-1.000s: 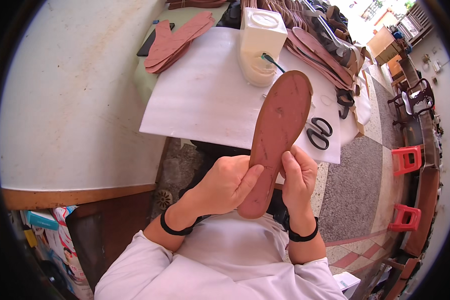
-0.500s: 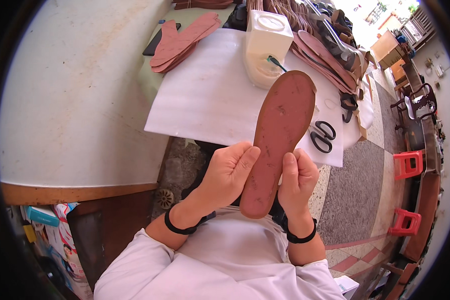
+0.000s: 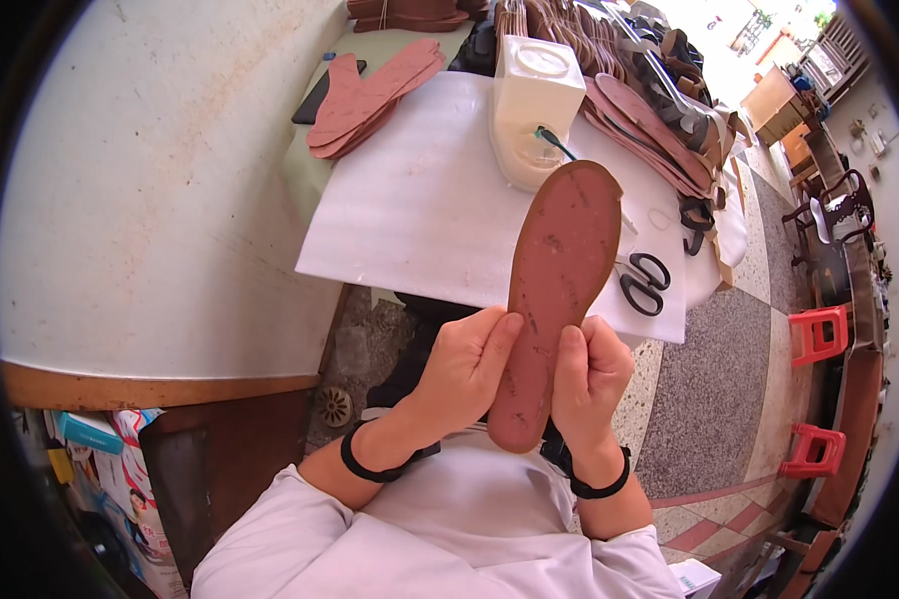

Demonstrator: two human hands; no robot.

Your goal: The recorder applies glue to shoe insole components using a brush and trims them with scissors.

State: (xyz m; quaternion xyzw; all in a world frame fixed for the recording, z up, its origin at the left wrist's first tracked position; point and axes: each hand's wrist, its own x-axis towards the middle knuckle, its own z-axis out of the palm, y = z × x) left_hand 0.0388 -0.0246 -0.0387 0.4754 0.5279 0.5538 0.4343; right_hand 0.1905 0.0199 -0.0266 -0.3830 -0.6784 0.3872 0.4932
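Insole (image 3: 564, 265) front and centre, just off the middle toward three o'clock, raised over the near edge of the bench, broad end aimed between twelve and one! Both hands are on it, each closed in a pinch: left hand (image 3: 459, 374) at eight o'clock, right hand (image 3: 594, 374) at five, thumbs up top, other fingers curled and largely hidden underneath. For a good hold, I'd say keep the pressure light and even from both sides, thumbs close to the edges, so the piece doesn't bow or twist and the face stays in plain view. Now the materials, biggest first: smooth, stained whitish panel (image 3: 160, 200) sprawling from nine to ten o'clock; thin white sheet (image 3: 410, 200) at ten, foam-like, matt and faintly creased; boxy cream container (image 3: 541, 85) up at twelve, plastic by the look of it, round ring on top. Between ten and eleven, a fanned stack of pinkish pieces (image 3: 375, 95), flat and sole-shaped. Between two and three, scissors (image 3: 644, 285) with glossy black loop handles. And down to the finest detail on the held piece: reddish face, browner rim, long curved outline narrowing toward the body, dark flecks scattered along it, too small to make out.
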